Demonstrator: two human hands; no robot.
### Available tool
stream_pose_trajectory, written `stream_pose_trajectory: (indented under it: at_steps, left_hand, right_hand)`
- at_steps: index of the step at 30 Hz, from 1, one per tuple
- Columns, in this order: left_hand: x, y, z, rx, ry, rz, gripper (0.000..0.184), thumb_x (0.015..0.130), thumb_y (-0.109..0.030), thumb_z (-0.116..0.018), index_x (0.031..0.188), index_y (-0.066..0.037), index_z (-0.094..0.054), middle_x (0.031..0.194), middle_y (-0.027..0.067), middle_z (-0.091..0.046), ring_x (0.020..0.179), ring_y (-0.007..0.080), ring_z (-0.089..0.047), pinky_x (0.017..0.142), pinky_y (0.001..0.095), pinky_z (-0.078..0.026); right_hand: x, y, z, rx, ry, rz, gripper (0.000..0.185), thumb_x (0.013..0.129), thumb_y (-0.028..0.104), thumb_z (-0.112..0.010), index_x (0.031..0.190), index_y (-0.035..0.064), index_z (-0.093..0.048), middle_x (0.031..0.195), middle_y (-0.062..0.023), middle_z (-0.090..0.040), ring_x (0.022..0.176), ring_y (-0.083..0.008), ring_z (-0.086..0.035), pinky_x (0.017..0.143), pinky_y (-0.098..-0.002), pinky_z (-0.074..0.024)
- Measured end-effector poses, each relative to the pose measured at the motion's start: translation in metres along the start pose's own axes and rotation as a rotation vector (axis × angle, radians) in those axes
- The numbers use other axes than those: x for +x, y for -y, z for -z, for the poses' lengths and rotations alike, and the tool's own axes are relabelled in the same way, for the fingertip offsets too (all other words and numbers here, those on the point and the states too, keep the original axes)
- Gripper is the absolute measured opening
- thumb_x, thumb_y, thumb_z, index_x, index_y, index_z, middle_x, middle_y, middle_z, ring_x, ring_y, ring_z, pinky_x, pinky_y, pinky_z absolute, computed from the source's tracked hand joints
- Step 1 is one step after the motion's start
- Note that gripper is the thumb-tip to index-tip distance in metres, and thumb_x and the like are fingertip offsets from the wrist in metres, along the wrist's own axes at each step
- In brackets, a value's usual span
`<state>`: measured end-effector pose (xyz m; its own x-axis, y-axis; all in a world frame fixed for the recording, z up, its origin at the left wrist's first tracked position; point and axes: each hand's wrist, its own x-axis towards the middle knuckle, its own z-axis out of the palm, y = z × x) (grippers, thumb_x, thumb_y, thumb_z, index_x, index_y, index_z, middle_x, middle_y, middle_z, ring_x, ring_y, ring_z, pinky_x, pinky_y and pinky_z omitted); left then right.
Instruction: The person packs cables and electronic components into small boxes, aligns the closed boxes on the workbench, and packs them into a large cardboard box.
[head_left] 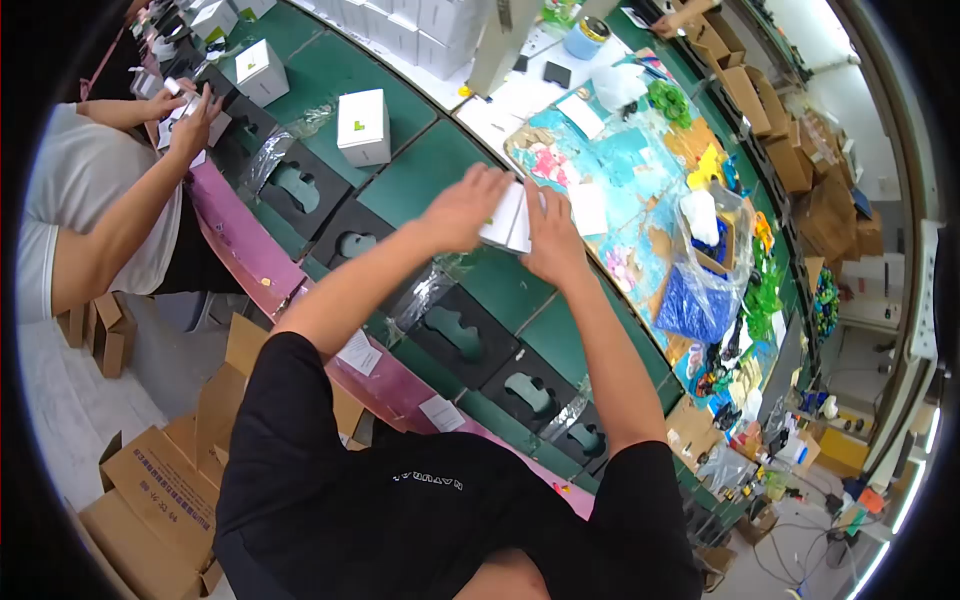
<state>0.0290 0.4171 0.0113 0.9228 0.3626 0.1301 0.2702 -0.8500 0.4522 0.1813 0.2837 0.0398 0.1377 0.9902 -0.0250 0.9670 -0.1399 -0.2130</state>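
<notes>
A small white box [508, 222] is between my two hands over the green worktop, with a line running across its top; I cannot tell whether this is a lid seam or two boxes side by side. My left hand [466, 210] grips its left side with bent fingers. On the right side, my right hand [552, 235] is closed against it, fingers pointing away from me. Another white box with a green mark [362, 128] stands to the left of my left hand. Nearer my body lie black cut-out trays [455, 340] in a row.
A co-worker's hands [190, 115] hold a small white item at the left. White boxes [420, 45] are stacked at the back. On the right, a patterned board [620, 160] bears bags and coloured pieces. Open cartons [160, 490] stand on the floor at lower left.
</notes>
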Motion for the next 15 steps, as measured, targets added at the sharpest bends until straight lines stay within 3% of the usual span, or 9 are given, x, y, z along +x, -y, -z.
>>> stream_pose_trajectory:
  at_steps: [4, 7, 9, 11, 13, 15]
  left_hand:
    - [0.001, 0.003, -0.016, -0.082, -0.063, 0.001, 0.109, 0.051, -0.006, -0.080, 0.145, 0.001, -0.025, 0.140, 0.0211, -0.037, 0.133, 0.0435, -0.031, 0.109, 0.0435, -0.037]
    - [-0.007, 0.004, 0.018, -0.175, 0.008, -0.057, 0.116, 0.056, -0.021, -0.087, 0.150, -0.007, -0.020, 0.152, 0.0244, -0.022, 0.142, 0.0449, -0.018, 0.113, 0.0466, -0.029]
    - [-0.009, 0.033, 0.052, -0.082, -0.199, 0.004, 0.128, 0.051, -0.033, -0.091, 0.152, -0.010, -0.017, 0.156, 0.0246, -0.013, 0.144, 0.0446, -0.013, 0.116, 0.0505, -0.020]
    - [-0.009, 0.077, 0.088, 0.070, -0.342, 0.190, 0.129, 0.050, -0.036, -0.091, 0.151, -0.009, -0.017, 0.156, 0.0234, -0.013, 0.143, 0.0443, -0.014, 0.115, 0.0534, -0.018]
    - [-0.013, 0.126, 0.099, 0.285, -0.229, 0.395, 0.125, 0.051, -0.035, -0.090, 0.151, -0.009, -0.020, 0.157, 0.0210, -0.014, 0.144, 0.0424, -0.013, 0.114, 0.0564, -0.021]
    - [-0.014, 0.150, 0.103, 0.330, 0.059, 0.478, 0.119, 0.053, -0.031, -0.089, 0.149, -0.007, -0.023, 0.152, 0.0195, -0.025, 0.142, 0.0402, -0.021, 0.112, 0.0524, -0.030]
  right_hand:
    - [0.012, 0.005, -0.010, 0.076, 0.029, -0.031, 0.112, 0.054, 0.029, -0.087, 0.146, 0.0085, -0.027, 0.135, -0.0139, -0.040, 0.126, -0.0386, -0.037, 0.098, -0.0492, -0.0449]
    - [0.014, 0.022, -0.007, 0.031, 0.024, -0.143, 0.115, 0.053, 0.031, -0.088, 0.146, 0.0074, -0.026, 0.137, -0.0172, -0.042, 0.122, -0.0423, -0.040, 0.102, -0.0478, -0.0414]
    - [0.013, 0.020, -0.016, 0.000, -0.028, -0.143, 0.111, 0.053, 0.034, -0.087, 0.144, 0.0073, -0.029, 0.136, -0.0156, -0.042, 0.122, -0.0415, -0.039, 0.101, -0.0485, -0.0422]
    - [0.012, 0.021, -0.010, 0.033, 0.002, -0.186, 0.109, 0.053, 0.034, -0.087, 0.142, 0.0072, -0.031, 0.135, -0.0139, -0.042, 0.122, -0.0405, -0.038, 0.101, -0.0481, -0.0422]
    - [0.010, 0.022, -0.011, 0.034, 0.009, -0.205, 0.106, 0.054, 0.033, -0.086, 0.141, 0.0070, -0.031, 0.135, -0.0128, -0.042, 0.122, -0.0392, -0.038, 0.102, -0.0472, -0.0412]
    - [0.011, 0.023, -0.011, 0.054, 0.002, -0.232, 0.104, 0.055, 0.030, -0.085, 0.140, 0.0068, -0.032, 0.135, -0.0128, -0.042, 0.122, -0.0377, -0.039, 0.103, -0.0468, -0.0393]
